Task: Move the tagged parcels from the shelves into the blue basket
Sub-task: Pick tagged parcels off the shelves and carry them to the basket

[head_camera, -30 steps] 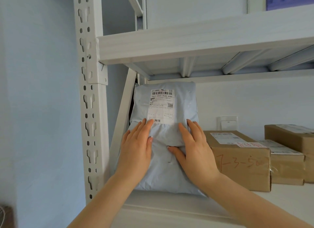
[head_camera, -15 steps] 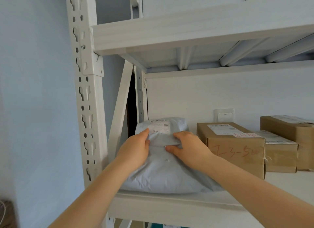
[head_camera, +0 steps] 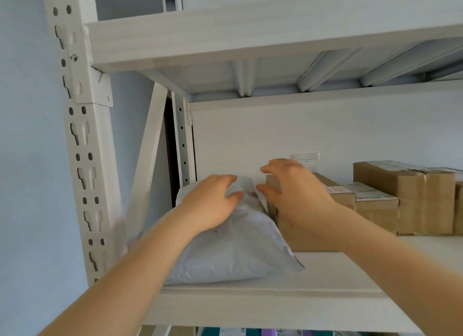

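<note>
A grey plastic mailer parcel (head_camera: pixel 233 255) lies flat at the left end of the white shelf board (head_camera: pixel 325 285), its label hidden. My left hand (head_camera: pixel 210 205) lies on top of it, fingers curled over its far end. My right hand (head_camera: pixel 295 192) hovers off the parcel with fingers spread, just above the nearest brown cardboard box (head_camera: pixel 313 235), which carries a label with red print. The blue basket is out of view.
Two more taped cardboard boxes (head_camera: pixel 375 210) (head_camera: pixel 406 198) stand in a row to the right. The shelf's perforated white upright (head_camera: pixel 85 160) is at the left and an upper shelf (head_camera: pixel 250 35) is overhead. Coloured items (head_camera: pixel 263 332) show on the level below.
The grey parcel went from standing against the back to lying flat on the shelf. My right hand has come off it and moved right, over the first cardboard box.
</note>
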